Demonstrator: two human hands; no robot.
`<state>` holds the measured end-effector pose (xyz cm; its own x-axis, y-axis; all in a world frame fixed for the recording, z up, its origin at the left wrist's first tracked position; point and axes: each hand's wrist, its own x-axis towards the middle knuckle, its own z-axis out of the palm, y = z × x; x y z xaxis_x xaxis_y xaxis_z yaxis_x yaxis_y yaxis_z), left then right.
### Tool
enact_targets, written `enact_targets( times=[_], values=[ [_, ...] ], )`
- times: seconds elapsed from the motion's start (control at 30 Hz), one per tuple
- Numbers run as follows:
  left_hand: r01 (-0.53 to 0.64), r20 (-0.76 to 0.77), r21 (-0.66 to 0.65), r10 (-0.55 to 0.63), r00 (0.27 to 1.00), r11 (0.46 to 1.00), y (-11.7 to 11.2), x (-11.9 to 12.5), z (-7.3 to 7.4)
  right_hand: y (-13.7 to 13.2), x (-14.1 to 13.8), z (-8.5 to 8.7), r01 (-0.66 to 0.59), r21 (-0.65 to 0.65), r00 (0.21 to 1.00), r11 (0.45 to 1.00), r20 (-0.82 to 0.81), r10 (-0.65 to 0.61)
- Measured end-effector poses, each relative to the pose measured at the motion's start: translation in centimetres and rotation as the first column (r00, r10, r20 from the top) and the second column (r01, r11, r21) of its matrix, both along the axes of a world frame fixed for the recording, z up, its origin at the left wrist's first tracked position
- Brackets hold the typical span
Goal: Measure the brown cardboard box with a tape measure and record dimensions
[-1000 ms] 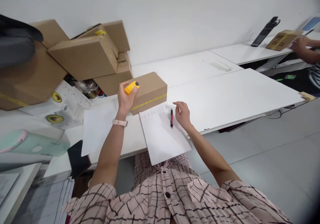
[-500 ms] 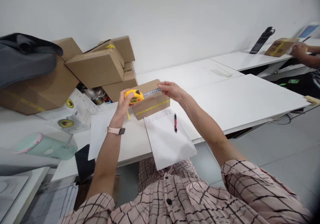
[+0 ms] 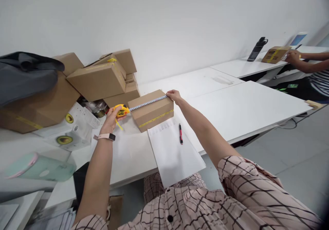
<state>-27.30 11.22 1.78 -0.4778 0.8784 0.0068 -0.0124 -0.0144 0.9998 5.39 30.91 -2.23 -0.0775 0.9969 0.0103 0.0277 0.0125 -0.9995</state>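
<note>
My left hand (image 3: 112, 118) grips the yellow case of a tape measure (image 3: 121, 111), just off the left end of a cardboard box (image 3: 151, 109). The blade (image 3: 147, 103) runs out straight across the box's top, from one end to the other. At the box's right end, my right hand (image 3: 174, 95) pinches the blade's tip between thumb and fingers. Yellow tape stripes the box's near side. In front of the box lie sheets of paper (image 3: 177, 158) with printed lines, overhanging the table edge. A red and black pen (image 3: 181, 134) rests on them.
Stacked cardboard boxes (image 3: 97, 82) and white cartons with avocado pictures (image 3: 74, 134) stand at the left, near a mint green tumbler (image 3: 43, 166). At the far right, a co-worker's hands (image 3: 293, 56) are beside a taped box (image 3: 275, 54) and a dark bottle (image 3: 257, 49).
My left hand has moved left with the tape measure's case, drawing out more blade. The blade now spans the whole box top. My right hand keeps its pinch near the right end.
</note>
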Motion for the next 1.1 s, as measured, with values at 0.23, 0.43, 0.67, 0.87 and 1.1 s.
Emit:
enact_targets(
  times=[0.23,0.43,0.67,0.87,1.1],
  values=[
    [0.005,0.051,-0.059,-0.002,0.999,0.998,0.2,0.7,-0.5,0.5,-0.5,-0.8,-0.006,-0.157,0.995,0.988,0.101,0.022],
    [0.008,0.012,-0.085,-0.007,1.000,0.996,-0.3,0.9,-0.3,0.7,-0.7,-1.2,0.029,-0.070,0.983,0.997,0.183,-0.016],
    [0.000,-0.038,-0.116,-0.004,0.999,0.993,-2.3,-0.1,-0.1,1.2,-0.7,-1.8,0.020,-0.046,0.977,0.999,0.212,-0.010],
    [-0.026,-0.030,-0.146,0.021,0.999,0.989,-3.7,-0.9,-0.2,1.2,-0.8,-1.8,0.026,-0.036,0.974,0.999,0.224,-0.018],
    [0.004,-0.062,-0.165,-0.014,0.998,0.986,-3.5,0.6,1.2,0.6,-0.7,-0.7,0.016,-0.058,0.981,0.998,0.196,-0.004]
  ],
)
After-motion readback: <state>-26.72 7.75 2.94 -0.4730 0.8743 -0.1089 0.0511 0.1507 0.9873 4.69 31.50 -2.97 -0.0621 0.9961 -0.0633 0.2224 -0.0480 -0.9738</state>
